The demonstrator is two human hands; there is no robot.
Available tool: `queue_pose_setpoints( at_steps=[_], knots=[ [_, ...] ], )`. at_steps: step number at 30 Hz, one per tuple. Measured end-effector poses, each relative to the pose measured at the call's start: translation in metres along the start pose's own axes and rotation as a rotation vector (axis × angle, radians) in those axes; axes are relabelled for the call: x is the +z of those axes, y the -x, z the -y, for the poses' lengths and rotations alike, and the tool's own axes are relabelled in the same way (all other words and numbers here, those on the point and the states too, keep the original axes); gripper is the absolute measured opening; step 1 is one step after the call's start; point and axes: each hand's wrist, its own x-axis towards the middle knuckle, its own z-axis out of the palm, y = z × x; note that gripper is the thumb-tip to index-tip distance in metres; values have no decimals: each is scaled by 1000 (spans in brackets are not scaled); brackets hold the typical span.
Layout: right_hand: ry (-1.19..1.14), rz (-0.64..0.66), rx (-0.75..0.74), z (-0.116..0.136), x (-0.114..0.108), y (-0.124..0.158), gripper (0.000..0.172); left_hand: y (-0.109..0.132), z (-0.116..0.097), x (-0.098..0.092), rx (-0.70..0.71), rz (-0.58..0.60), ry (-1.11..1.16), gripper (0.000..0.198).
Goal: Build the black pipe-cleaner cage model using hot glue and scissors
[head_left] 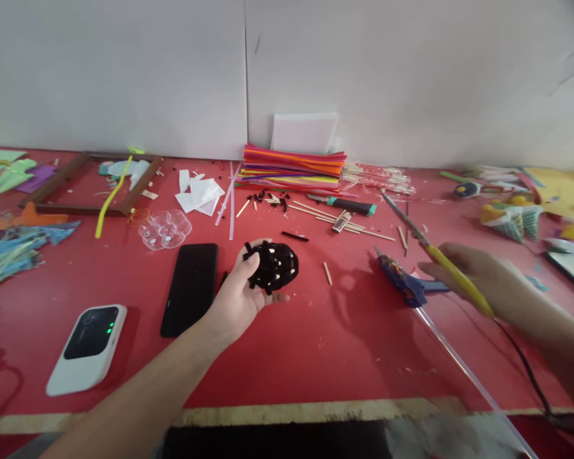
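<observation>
My left hand (239,296) is cupped palm-up around a small black woven ball (273,265) with pale stick ends showing through it, held just above the red table (287,344). My right hand (483,277), blurred by motion, grips yellow-handled scissors (440,258) whose metal blades point up and to the left. Under that hand lies a blue glue gun (404,280) with a clear glue stick (463,370) trailing towards the near edge.
A black phone (190,288) and a white pocket router (87,347) lie left of my left hand. Stacked coloured foam sheets (291,167), wooden sticks (335,220), a teal-tipped cutter (349,204), white paper scraps (198,193), a clear plastic tray (165,229) and a wooden frame (88,185) fill the back.
</observation>
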Motion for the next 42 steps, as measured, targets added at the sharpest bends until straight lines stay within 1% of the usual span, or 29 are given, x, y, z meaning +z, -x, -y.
queue_pose_setpoints(
  at_steps=[2,3,6,9,12,15,17,19,22,28,31,34,36,42],
  knots=[
    [-148,56,-70,7,7,25,51,1,2,-2,18,21,-46,61],
    [-190,82,-94,12,10,37,53,1,2,-2,28,31,-62,61],
    [-284,181,-136,30,17,67,50,1,4,-3,52,67,-81,58],
    [-361,242,-211,47,24,87,46,1,5,-2,59,79,-110,57],
    [-321,226,-294,60,33,100,46,2,6,-1,66,78,-175,58],
    [-221,184,-306,70,42,110,48,3,9,-3,107,90,-280,56],
    [-169,139,-333,74,47,116,45,5,11,-5,147,86,-366,53],
    [-141,80,-391,76,49,121,42,8,12,-6,173,87,-441,52],
    [-102,15,-478,79,47,124,41,13,12,-4,203,131,-497,52],
    [17,-88,-615,80,42,123,32,16,11,-3,367,245,-548,39],
    [98,-112,-668,77,44,123,26,14,12,-5,374,273,-593,40],
    [169,-118,-667,74,48,123,22,13,13,-7,365,263,-649,43],
    [194,-128,-670,72,50,122,22,13,13,-8,380,238,-687,43],
    [163,-184,-685,75,50,119,37,16,9,-4,364,211,-732,41]
  ],
)
